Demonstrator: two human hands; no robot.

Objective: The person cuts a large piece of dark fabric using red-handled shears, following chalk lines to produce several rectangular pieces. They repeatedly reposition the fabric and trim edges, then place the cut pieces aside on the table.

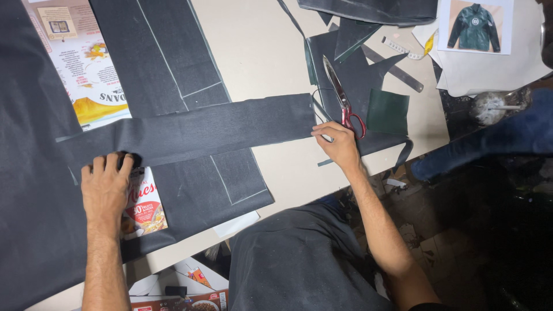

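A long dark fabric strip (pixel 207 129) lies across the table, over a wider dark fabric panel (pixel 184 75) marked with pale chalk lines. My left hand (pixel 106 184) presses flat on the strip's left end, fingers spread. My right hand (pixel 337 144) pinches the strip's right end with closed fingers. Just beyond that hand lie large scissors (pixel 341 98) with red handles, blades pointing away, resting on dark fabric scraps (pixel 357 63).
Printed paper sheets (pixel 86 69) lie under the fabric at the left. A dark green square piece (pixel 387 111), a metal ruler (pixel 397 70) and a printed jacket picture (pixel 474 26) sit at the right. The table edge (pixel 426 147) runs diagonally; a blue-clad leg (pixel 495 141) is beyond.
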